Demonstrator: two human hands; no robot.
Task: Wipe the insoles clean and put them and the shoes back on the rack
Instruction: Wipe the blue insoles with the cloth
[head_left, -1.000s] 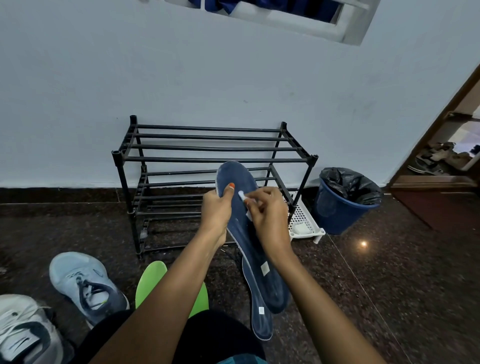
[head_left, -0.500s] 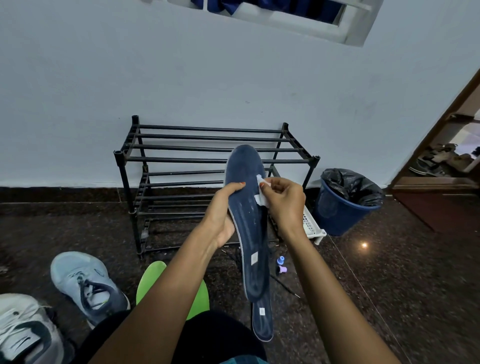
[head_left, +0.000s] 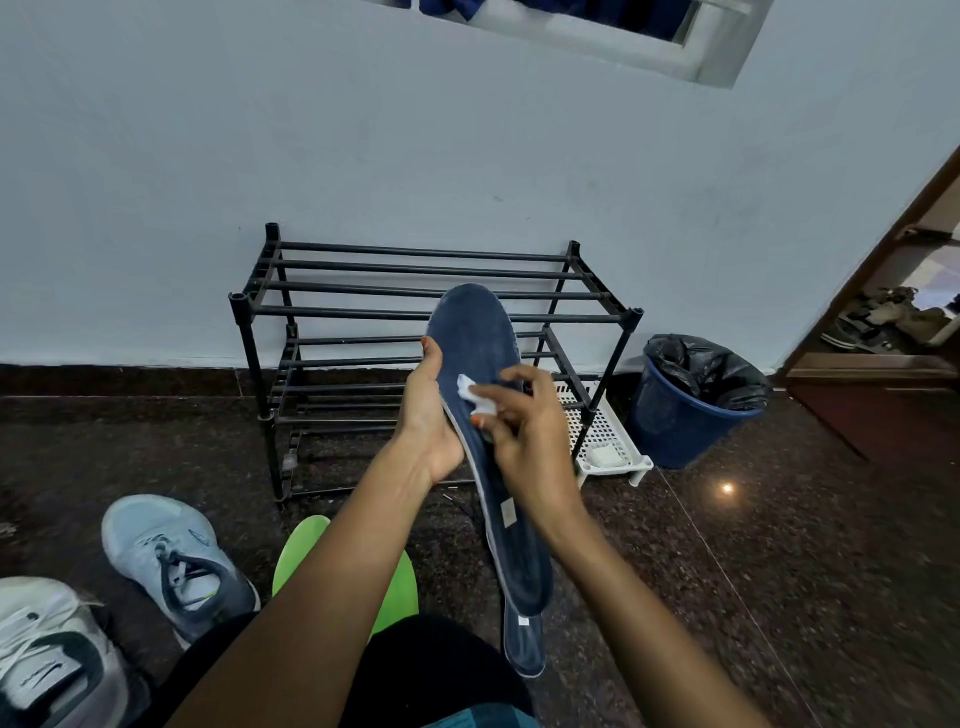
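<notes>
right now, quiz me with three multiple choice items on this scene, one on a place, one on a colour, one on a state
1. Where does the blue plastic bin with a black liner stand?
A. on the floor right of the black metal shoe rack
B. on the rack's top shelf
C. left of the rack

2. What colour is the loose insole by the light blue sneaker?
A. red
B. bright green
C. yellow

3. What is the right hand doing?
A. hanging idle
B. tying a lace
C. pinching a small white wipe on the dark blue insole that the left hand holds

Answers: 1 A, the bin sits past the rack's right posts. 2 B, its green toe shows beside the left forearm. 3 C, the wipe shows at the fingertips against the insole.
</notes>
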